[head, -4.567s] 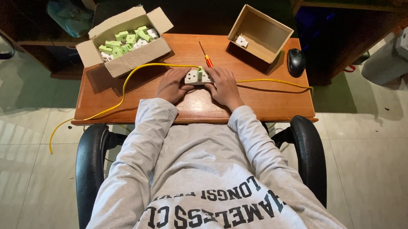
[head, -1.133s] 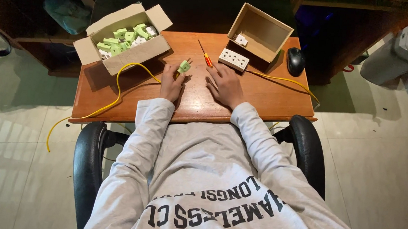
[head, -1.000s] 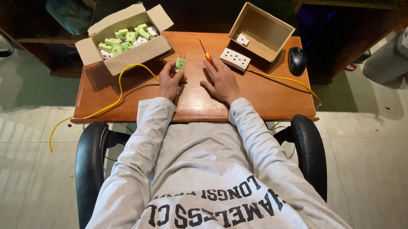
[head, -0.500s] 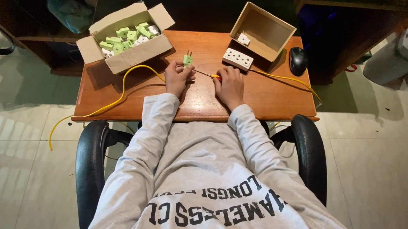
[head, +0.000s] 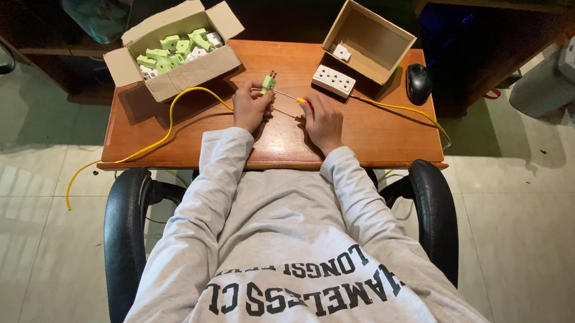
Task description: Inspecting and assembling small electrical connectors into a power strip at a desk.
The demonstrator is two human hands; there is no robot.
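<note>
My left hand (head: 249, 106) holds a small green plug (head: 268, 82) upright above the wooden table (head: 166, 135), prongs pointing away from me. In my right hand (head: 322, 120) is a screwdriver (head: 291, 97) with an orange handle, its thin shaft reaching left to the plug. A yellow cable (head: 167, 121) loops from my left hand off the table's left edge. A white socket block (head: 333, 80) lies just beyond my right hand, with another yellow cable (head: 408, 111) running right from it.
An open cardboard box (head: 175, 74) of several green and white plugs sits at the table's back left. A tilted empty-looking cardboard box (head: 372, 42) holds one white piece at back right. A black mouse (head: 418, 84) lies beside it. A black chair (head: 126, 217) surrounds me.
The white socket block left my hands and now lies at the back of the table. My left hand lifted the green plug, and my right hand took up the screwdriver and brought its tip to the plug.
</note>
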